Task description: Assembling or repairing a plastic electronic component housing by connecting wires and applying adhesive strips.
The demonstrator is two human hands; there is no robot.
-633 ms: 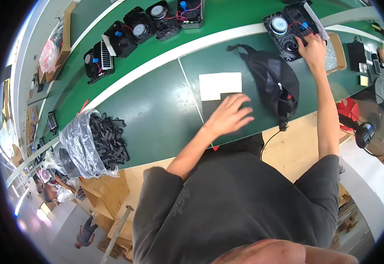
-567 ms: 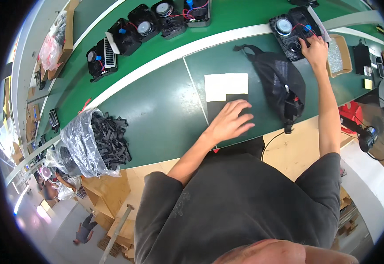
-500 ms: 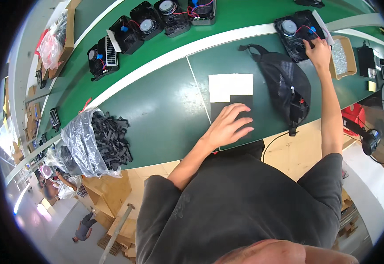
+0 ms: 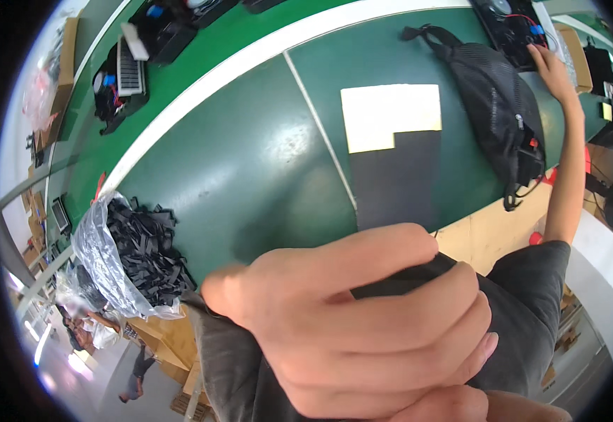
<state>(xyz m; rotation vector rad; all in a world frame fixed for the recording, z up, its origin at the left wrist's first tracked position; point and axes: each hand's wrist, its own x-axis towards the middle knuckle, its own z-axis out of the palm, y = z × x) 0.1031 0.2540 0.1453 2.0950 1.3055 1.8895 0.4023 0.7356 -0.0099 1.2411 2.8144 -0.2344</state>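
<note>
My left hand (image 4: 352,313) looms large just below the camera, close to my face, with its fingers curled; whatever is under them is hidden. At upper right my right hand (image 4: 556,74) grips the lower edge of a black speaker housing (image 4: 505,39) with a round speaker, red wires and a blue part. Left of that hand lies a black mesh-fronted bag (image 4: 496,105) with straps. In the middle of the bench, white sheets (image 4: 384,105) overlie a dark grey sheet (image 4: 398,183).
A plastic bag of black straps (image 4: 145,253) lies at the left. More speaker housings (image 4: 117,91) stand along the green back strip (image 4: 173,77). Cardboard boxes (image 4: 572,60) sit at both sides. Co-workers (image 4: 99,330) are in the left background and at the far right.
My left hand has risen from above the grey sheet to close below the camera, fingers now more curled. My right hand stays at the housing. The view has shifted.
</note>
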